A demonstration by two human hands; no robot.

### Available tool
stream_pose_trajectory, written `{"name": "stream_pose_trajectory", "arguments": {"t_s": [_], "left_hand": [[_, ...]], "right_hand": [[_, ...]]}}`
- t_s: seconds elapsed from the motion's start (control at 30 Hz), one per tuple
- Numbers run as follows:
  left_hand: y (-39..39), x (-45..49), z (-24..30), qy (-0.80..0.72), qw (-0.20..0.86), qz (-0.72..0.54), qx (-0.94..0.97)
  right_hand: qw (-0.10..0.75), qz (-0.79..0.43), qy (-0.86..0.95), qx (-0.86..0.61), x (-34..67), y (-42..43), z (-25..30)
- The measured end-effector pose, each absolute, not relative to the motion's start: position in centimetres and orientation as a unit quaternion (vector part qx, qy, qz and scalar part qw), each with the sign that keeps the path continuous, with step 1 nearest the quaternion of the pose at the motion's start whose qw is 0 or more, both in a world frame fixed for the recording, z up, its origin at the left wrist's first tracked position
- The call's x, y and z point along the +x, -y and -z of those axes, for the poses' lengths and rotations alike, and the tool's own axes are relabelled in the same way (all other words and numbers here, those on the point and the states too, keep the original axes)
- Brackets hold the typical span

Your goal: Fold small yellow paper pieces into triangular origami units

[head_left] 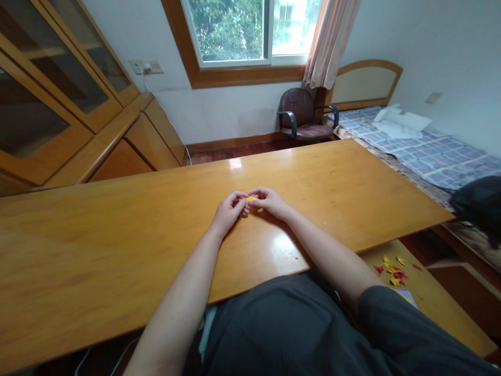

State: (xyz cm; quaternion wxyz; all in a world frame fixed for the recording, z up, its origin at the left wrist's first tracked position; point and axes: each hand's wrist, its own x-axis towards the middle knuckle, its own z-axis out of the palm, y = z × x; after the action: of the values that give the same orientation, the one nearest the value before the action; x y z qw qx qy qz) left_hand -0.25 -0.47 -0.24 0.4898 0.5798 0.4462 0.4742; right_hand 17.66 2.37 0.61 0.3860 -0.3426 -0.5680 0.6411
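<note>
Between my two hands is a small piece of folded yellow paper [251, 199], pinched just above the wooden desk [164, 230]. My left hand [230, 210] has its thumb and fingers closed on the paper's left side. From the right, my right hand [270, 202] grips the other side with thumb and forefinger. Fingertips cover much of the paper, so its exact folded shape is hidden.
On a lower side surface [442, 303] at the right lie several small yellow and red folded paper pieces [394, 271]. A brown armchair [299, 115], a bed [434, 151], a black bag [479, 206] and a glass-fronted cabinet [92, 122] surround the desk.
</note>
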Motion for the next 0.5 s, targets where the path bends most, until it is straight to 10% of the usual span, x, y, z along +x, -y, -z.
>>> {"name": "stream_pose_trajectory", "arguments": {"t_s": [0.5], "left_hand": [[0.75,-0.4,-0.5,-0.428,0.519,-0.472,0.57]], "right_hand": [[0.373,-0.663,0.545,-0.352,17.84,-2.32,-0.86]]}}
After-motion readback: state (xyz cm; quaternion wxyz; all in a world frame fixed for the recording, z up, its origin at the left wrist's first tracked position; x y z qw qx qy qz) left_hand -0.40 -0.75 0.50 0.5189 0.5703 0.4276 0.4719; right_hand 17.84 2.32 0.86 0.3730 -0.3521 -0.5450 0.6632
